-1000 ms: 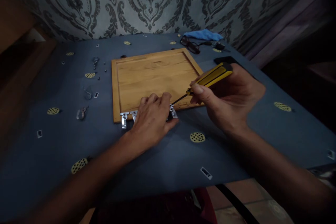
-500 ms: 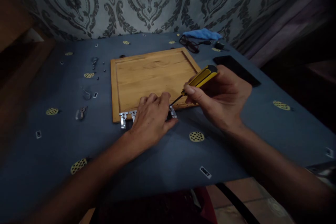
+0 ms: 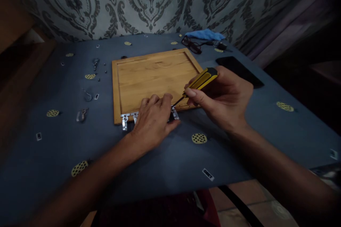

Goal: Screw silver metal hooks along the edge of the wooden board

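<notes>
A framed wooden panel lies on the table, with several metal hinges along its near edge. My left hand rests over that edge, fingers bent on the wood and thumb below. Between its thumb and forefinger sits the rightmost hinge, partly covered. In my right hand is a yellow and black screwdriver, gripped by its handle and slanting down to the left. Its tip meets the top of that hinge; any screw there is too small to make out.
Left of the panel lie a loose hinge, a hook-shaped piece and several small screws. Behind and right are glasses, a blue cloth and a dark flat object. A patterned curtain hangs behind the table.
My right hand and the screwdriver handle have shifted slightly left and down, with the tip staying at the hinge. My left hand holds its place.
</notes>
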Motion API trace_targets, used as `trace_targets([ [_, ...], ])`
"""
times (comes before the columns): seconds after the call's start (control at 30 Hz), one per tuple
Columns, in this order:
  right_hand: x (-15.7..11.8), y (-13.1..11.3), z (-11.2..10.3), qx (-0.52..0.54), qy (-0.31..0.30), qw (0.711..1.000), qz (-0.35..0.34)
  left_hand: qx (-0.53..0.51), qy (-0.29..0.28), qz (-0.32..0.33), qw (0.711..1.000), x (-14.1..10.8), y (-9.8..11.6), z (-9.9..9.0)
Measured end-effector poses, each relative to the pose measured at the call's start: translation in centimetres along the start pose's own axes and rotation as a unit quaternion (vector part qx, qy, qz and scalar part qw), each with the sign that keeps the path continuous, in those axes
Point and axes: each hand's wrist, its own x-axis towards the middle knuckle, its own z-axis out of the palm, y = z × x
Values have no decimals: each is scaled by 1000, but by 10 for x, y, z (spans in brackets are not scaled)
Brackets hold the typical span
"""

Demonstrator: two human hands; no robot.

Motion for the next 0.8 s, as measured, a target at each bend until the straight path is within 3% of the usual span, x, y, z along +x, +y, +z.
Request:
trace_targets([
  [0.63, 4, 0, -11, -24, -119, 993, -1, 6, 2, 3, 1000, 1, 1, 0],
  [0.8, 6, 2, -12, -23, -126, 992, 3, 1, 9, 2, 1000, 0, 0, 2],
])
